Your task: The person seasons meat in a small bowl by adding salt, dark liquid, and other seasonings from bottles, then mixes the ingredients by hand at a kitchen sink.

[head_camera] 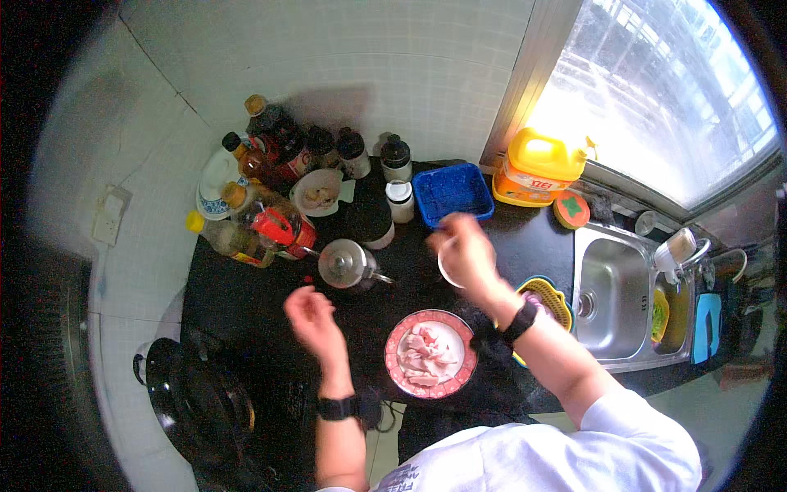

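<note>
My left hand (312,320), blurred and loosely curled, hovers over the black countertop with nothing visible in it. Just beyond it stands a clear pot (345,264) with a metal lid and a handle. My right hand (470,249) is over a small white-rimmed bowl (447,265), covering most of it. Motion blur hides whether its fingers hold anything. Between my forearms sits a pink-rimmed plate (398,325) with pieces of pale raw meat (424,357) on a white base.
Sauce and oil bottles (270,221) crowd the back left, near seasoning jars (399,200). A blue plastic basket (454,194) and yellow detergent jug (538,169) stand behind. A yellow colander (547,295) lies beside the steel sink (615,301). The black wok (197,406) is at left.
</note>
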{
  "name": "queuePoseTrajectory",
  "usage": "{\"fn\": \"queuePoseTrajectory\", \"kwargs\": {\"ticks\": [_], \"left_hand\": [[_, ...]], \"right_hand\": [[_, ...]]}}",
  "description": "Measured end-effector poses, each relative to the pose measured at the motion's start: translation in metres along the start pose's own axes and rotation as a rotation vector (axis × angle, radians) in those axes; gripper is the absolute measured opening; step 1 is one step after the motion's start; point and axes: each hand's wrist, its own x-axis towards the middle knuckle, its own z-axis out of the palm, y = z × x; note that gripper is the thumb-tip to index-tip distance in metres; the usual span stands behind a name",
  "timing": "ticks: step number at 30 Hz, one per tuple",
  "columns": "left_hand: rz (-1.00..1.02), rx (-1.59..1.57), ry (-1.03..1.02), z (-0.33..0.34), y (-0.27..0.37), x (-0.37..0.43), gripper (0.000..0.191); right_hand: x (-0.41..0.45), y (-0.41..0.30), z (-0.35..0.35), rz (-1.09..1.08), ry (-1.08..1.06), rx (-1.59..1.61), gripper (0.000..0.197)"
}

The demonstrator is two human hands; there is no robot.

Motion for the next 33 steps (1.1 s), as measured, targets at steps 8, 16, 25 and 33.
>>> {"fn": "queuePoseTrajectory", "kwargs": {"ticks": [8, 16, 25, 33], "left_hand": [[-0.118, 0.152, -0.678, 0.117, -0.014, -0.044, 0.050], [-0.814, -0.167, -0.914, 0.148, -0.022, -0.038, 0.039], [-0.724, -0.284, -0.913, 0.145, 0.023, -0.051, 0.048], [-0.803, -0.634, -1.045, 0.154, 0.056, -0.085, 0.042]], "right_hand": [[0.082, 0.120, -0.007, 0.686, -0.167, 0.223, 0.041], [0.057, 0.091, -0.031, 0.532, 0.044, 0.390, 0.025], [-0.021, 0.044, -0.066, -0.338, -0.331, -0.254, 0.032], [-0.034, 0.023, -0.140, -0.223, -0.362, -0.296, 0.028]]}}
